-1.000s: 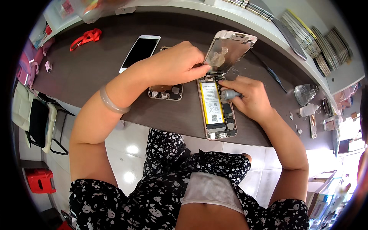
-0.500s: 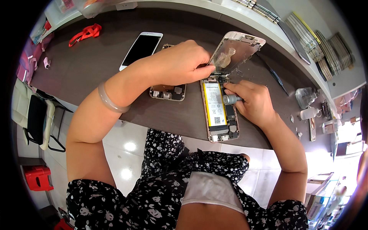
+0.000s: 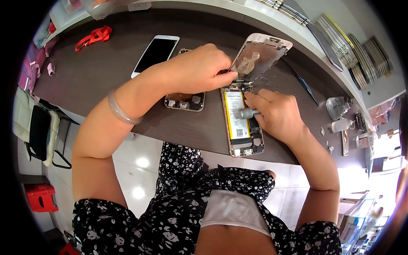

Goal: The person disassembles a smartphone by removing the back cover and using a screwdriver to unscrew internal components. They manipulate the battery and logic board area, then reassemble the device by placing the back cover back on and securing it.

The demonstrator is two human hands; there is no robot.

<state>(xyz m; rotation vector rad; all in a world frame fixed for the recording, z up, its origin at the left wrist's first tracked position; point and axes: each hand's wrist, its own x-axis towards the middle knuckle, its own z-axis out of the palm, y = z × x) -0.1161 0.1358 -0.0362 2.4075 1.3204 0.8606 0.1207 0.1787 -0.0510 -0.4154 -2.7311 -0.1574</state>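
An opened phone body lies on the desk, with a white battery edged in yellow inside it. Its screen panel is tilted up at the far end, inner side showing, with a crumpled clear film on it. My left hand is closed, pinching the panel's lower left edge. My right hand is closed round a small grey screwdriver, whose handle end lies over the battery. The right fingertips are at the phone body's upper right edge; the tool's tip is hidden.
A second opened phone housing lies partly under my left forearm. Farther off are a white phone and a red strap. To the right are tweezers, a glass jar and a small white bottle. Stacked phone parts fill the shelf.
My right hand has turned slightly, and the screwdriver's handle has swung left, farther over the battery. My left hand keeps its pinch on the screen panel.
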